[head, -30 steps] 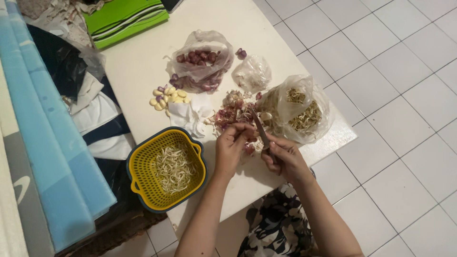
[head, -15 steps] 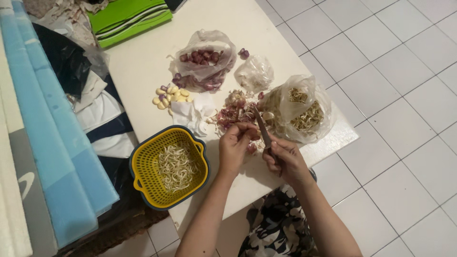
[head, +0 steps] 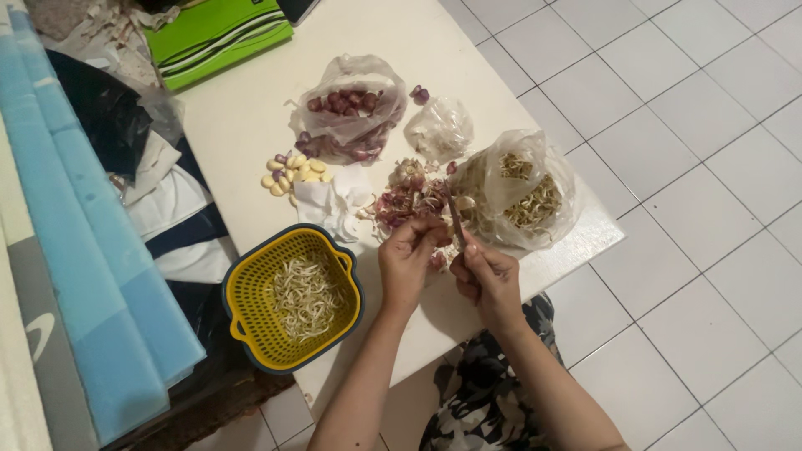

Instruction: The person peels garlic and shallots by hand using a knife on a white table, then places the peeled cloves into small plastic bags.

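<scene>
My left hand (head: 408, 259) pinches a small shallot (head: 436, 236) at its fingertips, above a heap of purple shallot skins (head: 405, 199) on the white table (head: 242, 117). My right hand (head: 487, 277) grips a small knife (head: 456, 219), its blade pointing up and away, right beside the shallot. The two hands almost touch each other.
A clear bag of shallots (head: 349, 117) lies at the back, peeled garlic cloves (head: 292, 174) to its left. A bag of bean sprouts (head: 522, 192) sits right of the skins. A yellow colander (head: 292, 296) with sprouts stands front left. A green box (head: 217, 33) lies far back.
Both hands stay over the skins pile. The knife blade has shifted slightly, and my left fingers have turned the shallot.
</scene>
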